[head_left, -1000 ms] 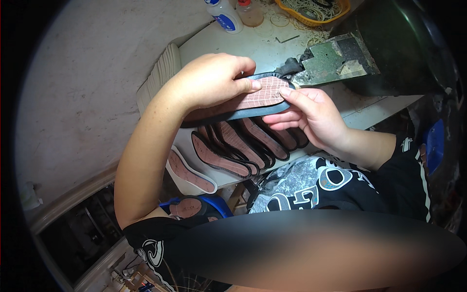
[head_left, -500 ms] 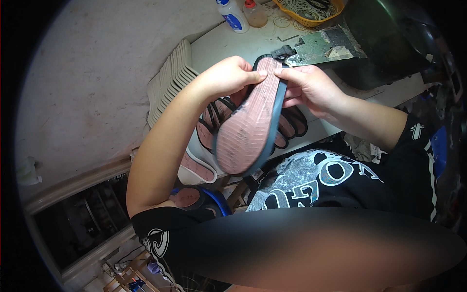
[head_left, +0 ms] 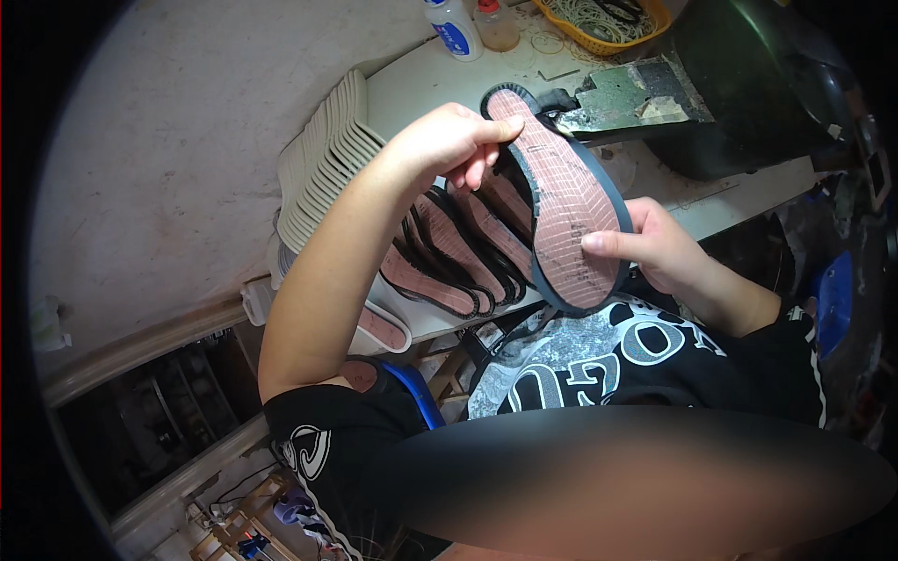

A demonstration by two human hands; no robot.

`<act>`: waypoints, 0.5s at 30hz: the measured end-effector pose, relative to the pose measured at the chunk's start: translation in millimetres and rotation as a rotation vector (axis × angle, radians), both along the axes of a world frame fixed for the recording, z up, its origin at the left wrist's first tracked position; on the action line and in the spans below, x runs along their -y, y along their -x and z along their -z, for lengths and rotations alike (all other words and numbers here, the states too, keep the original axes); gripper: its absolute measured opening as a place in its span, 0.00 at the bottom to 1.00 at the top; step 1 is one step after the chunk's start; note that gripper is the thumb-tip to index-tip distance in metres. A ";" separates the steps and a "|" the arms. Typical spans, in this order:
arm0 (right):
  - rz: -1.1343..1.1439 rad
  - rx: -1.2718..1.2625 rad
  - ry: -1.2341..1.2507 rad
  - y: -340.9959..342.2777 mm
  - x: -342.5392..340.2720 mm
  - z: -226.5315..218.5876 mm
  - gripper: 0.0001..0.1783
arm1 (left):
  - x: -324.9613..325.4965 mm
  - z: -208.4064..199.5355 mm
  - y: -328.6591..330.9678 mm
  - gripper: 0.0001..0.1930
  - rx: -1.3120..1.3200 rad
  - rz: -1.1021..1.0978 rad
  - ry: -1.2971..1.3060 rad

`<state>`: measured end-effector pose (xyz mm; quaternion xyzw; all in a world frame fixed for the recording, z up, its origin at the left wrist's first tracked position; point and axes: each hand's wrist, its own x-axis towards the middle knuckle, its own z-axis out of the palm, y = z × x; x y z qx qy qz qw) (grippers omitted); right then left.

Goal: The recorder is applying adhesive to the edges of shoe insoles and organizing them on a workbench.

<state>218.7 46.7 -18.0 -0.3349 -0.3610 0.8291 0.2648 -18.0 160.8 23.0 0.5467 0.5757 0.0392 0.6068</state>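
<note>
A shoe sole (head_left: pixel 559 201) with a pink, line-patterned face and a dark blue-grey rim is held up between my two hands. My left hand (head_left: pixel 449 145) pinches its narrow end, thumb on the pink face. At the broad end, my right hand (head_left: pixel 659 245) grips the right edge; its thumb lies on the pink face and its other fingers are behind. Below and left of the held piece, several similar pink soles with black rims (head_left: pixel 454 245) lie side by side on the white table (head_left: pixel 412 93).
Pale soles (head_left: pixel 323 164) stand stacked against the wall side. A green machine (head_left: pixel 748 89) with a worn plate (head_left: pixel 645 92) stands at right. At the back are a white bottle (head_left: pixel 453 30), a red-capped bottle (head_left: pixel 496 26) and a yellow basket (head_left: pixel 608 39) of cords. A blue stool edge (head_left: pixel 416 393) shows below.
The sole has turned, its broad end swinging right. My right hand has slid from the narrow end down to the broad end, while my left hand stays near the narrow end.
</note>
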 end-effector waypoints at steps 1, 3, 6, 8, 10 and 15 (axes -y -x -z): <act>0.049 -0.001 -0.022 1.4 -1.9 2.6 0.18 | -4.9 -0.3 1.9 0.25 -0.061 0.029 -0.054; 0.118 0.008 -0.070 7.2 -4.4 9.2 0.15 | -12.1 4.8 7.5 0.28 -0.207 0.053 -0.153; 0.200 -0.055 -0.079 19.9 -13.1 15.3 0.15 | -24.4 4.8 15.3 0.30 -0.294 0.042 -0.240; 0.211 -0.069 -0.091 27.3 -21.1 18.1 0.15 | -24.8 6.5 18.2 0.30 -0.284 0.005 -0.297; 0.212 -0.044 -0.079 32.6 -28.8 20.3 0.16 | -23.1 9.6 22.3 0.30 -0.261 -0.069 -0.405; 0.267 -0.118 -0.039 49.1 -44.3 22.9 0.17 | -8.4 25.9 32.5 0.37 0.043 -0.138 -0.272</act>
